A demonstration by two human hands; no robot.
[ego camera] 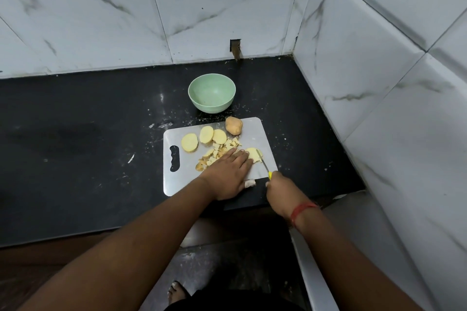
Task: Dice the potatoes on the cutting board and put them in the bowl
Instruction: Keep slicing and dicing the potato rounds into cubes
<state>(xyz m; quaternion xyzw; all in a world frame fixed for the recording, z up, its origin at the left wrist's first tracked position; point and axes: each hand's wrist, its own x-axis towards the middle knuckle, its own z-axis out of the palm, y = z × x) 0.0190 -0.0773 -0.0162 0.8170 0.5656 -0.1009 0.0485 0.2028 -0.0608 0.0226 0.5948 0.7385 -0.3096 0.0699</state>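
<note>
Right grip (278, 188) round knife (262, 161) (yellow handle), flat open left grip (228, 171) on potato slice (254, 154).

Single head-worn wide-angle view, looking forward and steeply down over black counter (75, 134) in tiled corner. Close range: forearms fill lower frame, cutting board (255, 131) mid-frame, floor visible below.

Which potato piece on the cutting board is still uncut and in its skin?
The whole brown potato at the board's far edge, nearest the green bowl; the others show pale cut flesh.
</note>
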